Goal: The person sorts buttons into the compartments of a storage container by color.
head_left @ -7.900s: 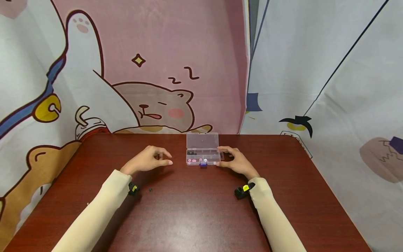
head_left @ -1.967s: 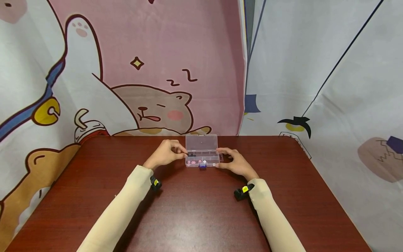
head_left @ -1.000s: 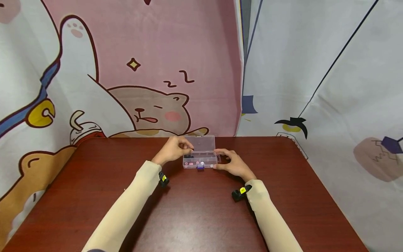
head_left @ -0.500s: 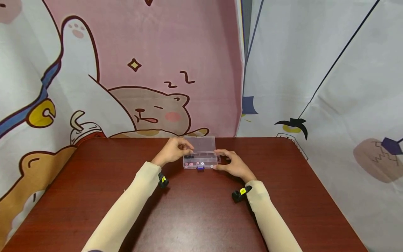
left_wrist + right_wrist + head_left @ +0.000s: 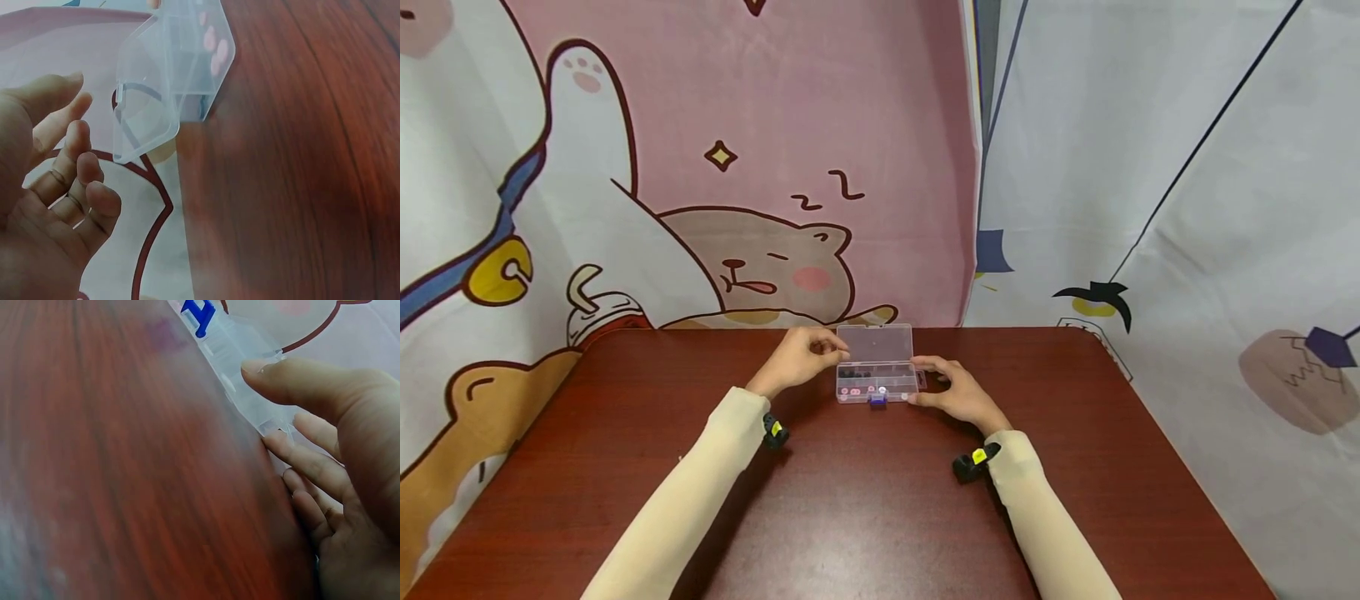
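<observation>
A clear plastic compartment box (image 5: 897, 383) stands near the table's far edge, its lid (image 5: 880, 343) raised at the back. Small dark pieces (image 5: 850, 374) lie in its back left compartments. Pink and white beads (image 5: 854, 391) sit in the front row, and a blue latch (image 5: 877, 402) hangs at the front. My right hand (image 5: 962, 393) holds the box's right end between thumb and fingers. Just left of the lid is my left hand (image 5: 797, 360), fingers loosely bent; the left wrist view shows the hand (image 5: 59, 169) apart from the box with nothing in it.
The reddish-brown table (image 5: 865, 508) stretches in front of the box. Behind its far edge hangs a printed cloth (image 5: 805, 100) with cartoon animals. Each wrist carries a small black camera, such as the left one (image 5: 775, 431).
From over the box's left part, my left hand has drawn back leftward. The small dark piece on the table 7.9 s ago is gone from there. My right hand stays at the box.
</observation>
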`<state>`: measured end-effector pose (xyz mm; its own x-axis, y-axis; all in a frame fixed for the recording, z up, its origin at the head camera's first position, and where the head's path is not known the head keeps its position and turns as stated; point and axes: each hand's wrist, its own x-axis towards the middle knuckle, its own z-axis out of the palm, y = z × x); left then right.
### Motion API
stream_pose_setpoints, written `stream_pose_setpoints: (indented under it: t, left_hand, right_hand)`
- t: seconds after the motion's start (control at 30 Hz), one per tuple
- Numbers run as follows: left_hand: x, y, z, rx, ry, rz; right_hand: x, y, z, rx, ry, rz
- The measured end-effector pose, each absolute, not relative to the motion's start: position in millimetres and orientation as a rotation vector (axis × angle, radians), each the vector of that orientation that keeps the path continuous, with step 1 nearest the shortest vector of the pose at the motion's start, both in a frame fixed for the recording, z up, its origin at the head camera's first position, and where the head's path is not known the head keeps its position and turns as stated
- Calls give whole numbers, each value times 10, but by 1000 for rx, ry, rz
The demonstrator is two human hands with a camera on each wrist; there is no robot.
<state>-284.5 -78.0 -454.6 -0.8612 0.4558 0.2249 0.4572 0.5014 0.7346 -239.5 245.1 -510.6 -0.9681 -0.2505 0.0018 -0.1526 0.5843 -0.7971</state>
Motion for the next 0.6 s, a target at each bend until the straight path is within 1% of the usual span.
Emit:
stream_pose_setpoints:
  t: [0.2,0.4,0.6]
  left_hand:
    - [-2777,-935,-4509,-752,-2690,-1287]
    - [-2660,-1094,-4508,-664,-2704,-1214]
    - [-2502,-1276,-4511,-602,-2733,-1096]
  right_hand:
    - [-2365,2466,-5052,-377,2675,-1315]
    - [-2292,2567,-4916,-435,2688,-1278]
    - [-2192,2758,-4817,-389,2764,-1194]
